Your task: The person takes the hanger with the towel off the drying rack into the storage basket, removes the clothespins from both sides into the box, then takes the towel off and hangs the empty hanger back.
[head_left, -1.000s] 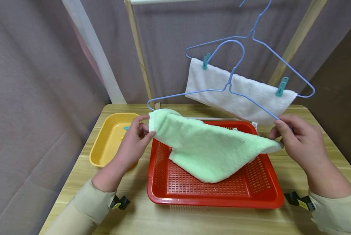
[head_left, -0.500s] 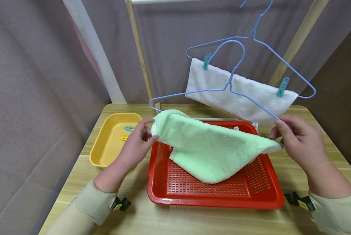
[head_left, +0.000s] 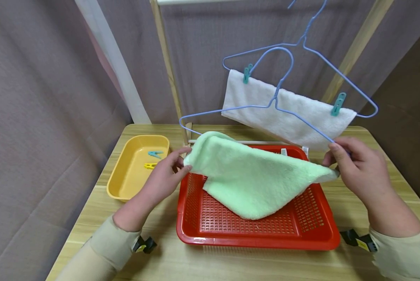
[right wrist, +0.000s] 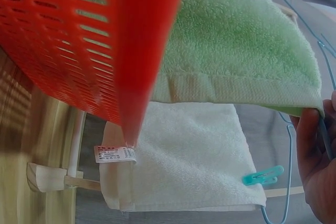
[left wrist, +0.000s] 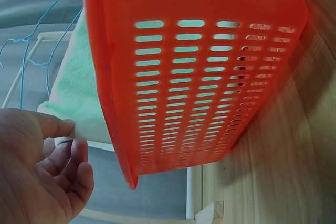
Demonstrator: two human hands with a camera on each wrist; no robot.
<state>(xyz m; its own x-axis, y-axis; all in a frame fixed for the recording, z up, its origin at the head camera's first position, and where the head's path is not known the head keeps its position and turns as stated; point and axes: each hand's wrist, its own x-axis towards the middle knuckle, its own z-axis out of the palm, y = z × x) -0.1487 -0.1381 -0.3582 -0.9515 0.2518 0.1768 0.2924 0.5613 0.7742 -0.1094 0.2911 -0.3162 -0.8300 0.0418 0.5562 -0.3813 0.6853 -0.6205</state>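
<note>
A light green towel hangs folded over the lower bar of a blue wire hanger, above a red basket. The towel hides most of that bar. My left hand pinches the towel's left edge between thumb and fingers, just below the hanger's left end. At the other side, my right hand grips the hanger's right end together with the towel's corner. In the right wrist view the towel's pale woven border runs to the right hand's fingers.
Behind hangs a white towel, held by teal clothespins on a second blue hanger. A yellow tray at left holds a blue clothespin and a yellow clothespin. A wooden rack post stands behind.
My left hand has moved right and slightly down with the towel's edge, baring more of the hanger's left end and the tray's clothespins. The right hand stays put.
</note>
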